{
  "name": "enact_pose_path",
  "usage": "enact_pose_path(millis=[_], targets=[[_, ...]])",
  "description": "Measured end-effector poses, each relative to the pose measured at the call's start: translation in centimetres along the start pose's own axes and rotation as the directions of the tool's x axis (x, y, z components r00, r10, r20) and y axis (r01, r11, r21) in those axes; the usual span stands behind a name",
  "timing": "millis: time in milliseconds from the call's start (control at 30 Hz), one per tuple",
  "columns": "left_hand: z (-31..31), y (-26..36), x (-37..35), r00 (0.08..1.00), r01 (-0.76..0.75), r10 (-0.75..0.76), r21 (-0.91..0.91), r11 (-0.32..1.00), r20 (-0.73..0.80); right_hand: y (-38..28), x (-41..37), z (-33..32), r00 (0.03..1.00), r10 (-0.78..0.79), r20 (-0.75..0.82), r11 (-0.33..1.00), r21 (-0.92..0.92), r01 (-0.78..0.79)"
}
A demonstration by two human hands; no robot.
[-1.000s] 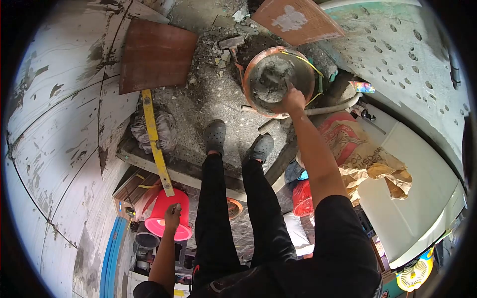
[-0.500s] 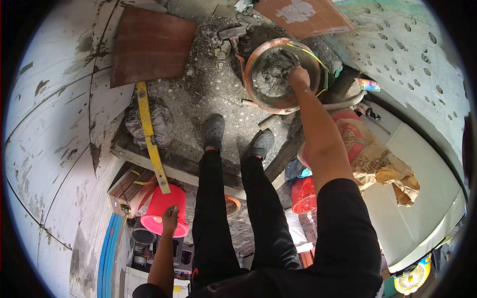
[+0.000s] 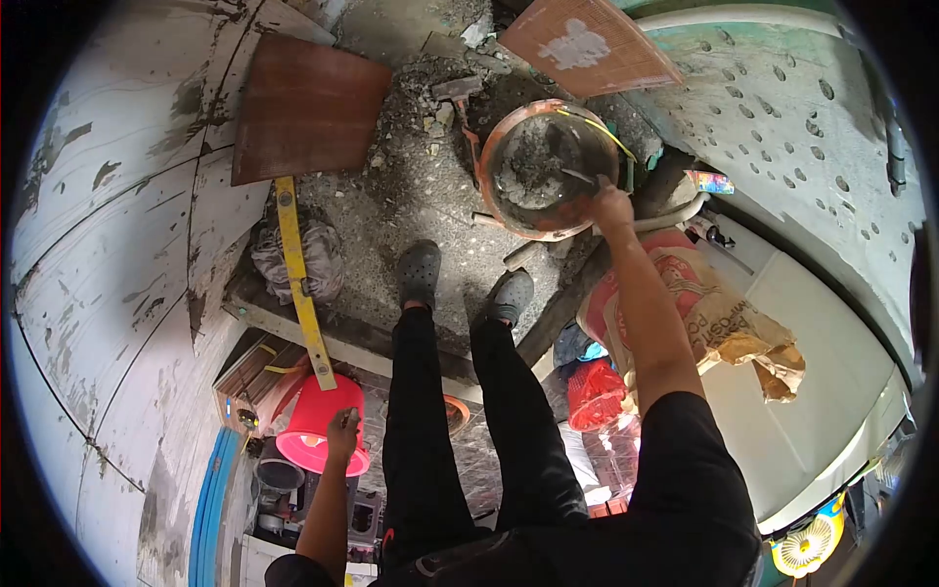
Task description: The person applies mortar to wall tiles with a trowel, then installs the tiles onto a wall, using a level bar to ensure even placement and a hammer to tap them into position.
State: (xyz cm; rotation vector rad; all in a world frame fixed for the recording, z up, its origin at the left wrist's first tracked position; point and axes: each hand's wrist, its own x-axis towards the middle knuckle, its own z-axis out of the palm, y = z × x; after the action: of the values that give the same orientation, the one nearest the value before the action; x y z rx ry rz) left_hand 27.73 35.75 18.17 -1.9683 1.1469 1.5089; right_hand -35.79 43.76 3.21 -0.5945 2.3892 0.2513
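Observation:
My right hand point(image 3: 611, 208) is closed round the handle of a trowel point(image 3: 579, 176) at the right rim of a round orange tub point(image 3: 486, 186). The trowel reaches into the tub, over grey wet mortar point(image 3: 533, 166); part of its blade is hard to make out. My left hand point(image 3: 342, 432) hangs low at the left, in front of a pink bucket point(image 3: 323, 416). Its fingers are curled together, and what they hold, if anything, is too small to tell. A yellow cord lies along the tub's far right rim.
A hammer point(image 3: 457, 90) lies left of the tub among rubble. A yellow spirit level point(image 3: 296, 264) leans near a brown tile point(image 3: 308, 108); another tile point(image 3: 587, 44) stands behind the tub. At right, a torn paper cement sack point(image 3: 719, 313) rests by a white surface point(image 3: 831, 342). My feet stand on a raised ledge.
My right hand has moved down and slightly right with the trowel, from inside the tub to its rim, showing more of the tool. My left hand has shifted slightly; the view has moved a little.

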Motion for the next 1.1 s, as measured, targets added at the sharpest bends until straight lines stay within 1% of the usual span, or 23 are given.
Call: enact_pose_path(millis=[33,67,133,167,200,267,333,367,467,500,600,667,733,800,833,867,933,1033,1100], targets=[[0.0,-0.2,0.1,1.0,-0.005,0.005,0.006,1.0,-0.002,0.2,0.8,2.3,0.999,-0.03,-0.02,0.998,0.06,0.031],[0.1,-0.4,0.2,1.0,-0.003,0.003,0.009,1.0,-0.005,0.7,1.5,4.2,0.998,-0.065,-0.016,0.998,-0.021,0.065],[-0.1,-0.5,0.1,1.0,-0.002,0.002,0.025,1.0,-0.007,-0.2,1.6,6.4,0.992,-0.128,0.003,0.976,-0.175,0.126],[-0.1,-0.5,0.4,1.0,-0.014,0.014,0.021,1.0,-0.015,0.1,2.2,7.6,0.989,-0.139,-0.046,0.984,-0.119,0.132],[-0.3,-0.8,0.4,1.0,-0.019,0.019,0.023,1.0,-0.019,0.1,2.3,7.8,0.988,-0.155,-0.028,0.982,-0.114,0.151],[-1.0,-1.2,-0.5,1.0,-0.004,0.005,0.052,0.999,-0.016,-0.3,2.0,6.1,0.982,-0.189,0.007,0.976,-0.108,0.189],[-0.9,-1.0,-0.7,1.0,0.01,-0.009,0.092,0.996,-0.008,-0.2,2.4,4.2,0.992,-0.109,0.062,0.974,-0.194,0.119],[-0.9,-0.9,-0.7,1.0,0.014,-0.014,0.072,0.997,-0.004,-0.3,2.5,3.2,0.994,-0.068,0.088,0.968,-0.236,0.087],[-0.4,-0.9,-0.6,1.0,0.022,-0.023,0.027,0.999,0.008,0.7,1.8,0.3,0.997,-0.068,-0.042,0.995,-0.074,0.065],[-0.1,-0.8,-0.5,1.0,0.02,-0.02,0.024,1.0,0.016,-1.0,0.7,-2.6,0.994,-0.091,-0.064,0.994,-0.071,0.087],[0.3,-0.3,-0.3,1.0,0.011,-0.012,0.036,0.999,0.018,-2.9,4.5,-2.1,0.967,-0.097,-0.236,0.99,0.073,0.117],[0.4,-0.3,0.0,1.0,0.002,-0.003,0.051,0.999,0.008,-5.2,8.4,0.5,0.95,-0.28,-0.139,0.951,-0.178,0.255],[0.2,-0.6,-0.2,1.0,-0.007,0.007,0.084,0.996,0.009,-10.4,7.4,1.1,0.991,-0.132,-0.036,0.987,-0.099,0.128],[0.3,-1.1,-0.4,0.999,0.018,-0.021,0.123,0.992,0.025,-12.6,3.9,1.8,0.948,-0.317,-0.023,0.932,-0.195,0.306],[0.3,-1.3,-0.4,0.999,0.027,-0.031,0.138,0.99,0.026,-11.9,2.9,2.9,0.907,-0.419,-0.044,0.894,-0.195,0.404],[0.4,-1.2,-0.4,1.0,0.026,-0.028,0.109,0.994,0.012,-11.3,2.0,4.1,0.853,-0.517,-0.066,0.845,-0.196,0.497],[0.5,-0.7,-0.7,0.999,0.027,-0.026,0.049,0.998,-0.023,-10.1,0.0,3.2,0.806,-0.589,0.062,0.768,-0.267,0.582],[0.8,0.8,-0.9,0.998,-0.048,0.048,0.025,0.999,-0.033,-7.6,-1.7,2.2,0.748,-0.647,0.15,0.703,-0.262,0.661],[1.3,1.0,-1.0,0.996,-0.077,0.076,-0.015,0.997,-0.037,-5.3,-1.9,0.4,0.772,-0.61,0.18,0.745,-0.202,0.636]])
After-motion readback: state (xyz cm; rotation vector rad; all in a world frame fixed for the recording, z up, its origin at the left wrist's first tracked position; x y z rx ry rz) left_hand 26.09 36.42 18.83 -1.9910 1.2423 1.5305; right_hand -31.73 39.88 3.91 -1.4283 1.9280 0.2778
